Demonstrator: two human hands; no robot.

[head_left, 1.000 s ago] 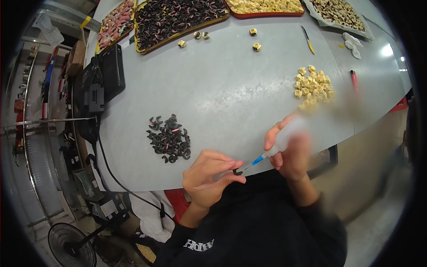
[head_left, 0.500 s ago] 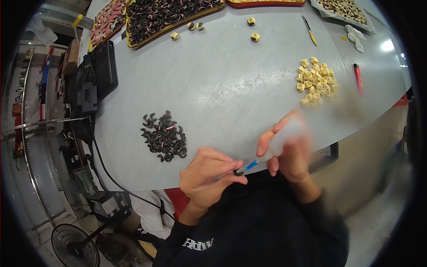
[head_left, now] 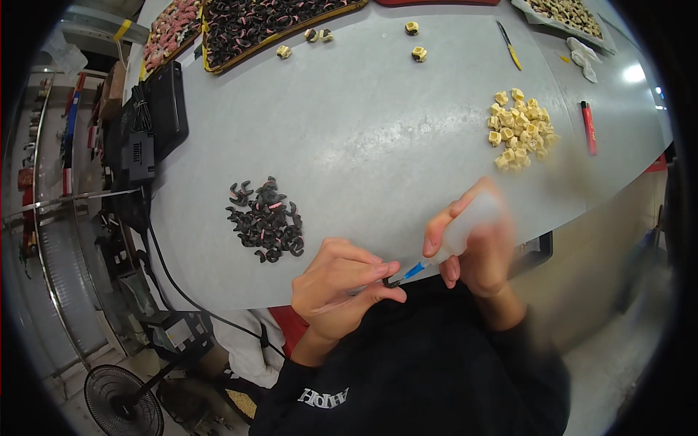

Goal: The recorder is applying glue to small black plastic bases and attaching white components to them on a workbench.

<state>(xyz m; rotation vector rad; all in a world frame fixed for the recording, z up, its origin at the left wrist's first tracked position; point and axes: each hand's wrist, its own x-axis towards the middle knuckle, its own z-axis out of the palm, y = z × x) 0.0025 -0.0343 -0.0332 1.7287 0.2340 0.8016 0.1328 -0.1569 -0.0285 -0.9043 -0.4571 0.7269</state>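
Between thumb and fingers, my left hand (head_left: 340,280) pinches a small black curved piece (head_left: 391,282) above the table's near edge. My right hand (head_left: 483,251) is wrapped round a translucent white squeeze bottle (head_left: 469,225). The bottle tilts down to the left, and its blue needle tip (head_left: 414,271) reaches the black piece; whether fluid comes out is too small to tell. To the left lies a heap of black curved pieces (head_left: 267,221), some with pink parts. Beyond my right hand is a heap of cream-coloured blocky pieces (head_left: 522,131).
Trays of black pieces (head_left: 273,25) and pink pieces (head_left: 173,29) stand at the far left. A yellow-handled knife (head_left: 510,47), a red marker (head_left: 588,129) and a crumpled white cloth (head_left: 583,59) lie at the right. A black device with a cable (head_left: 169,109) sits at the left edge.
Both hands hold nearly the same pose, with the needle tip still at the black piece. The view has shifted slightly.
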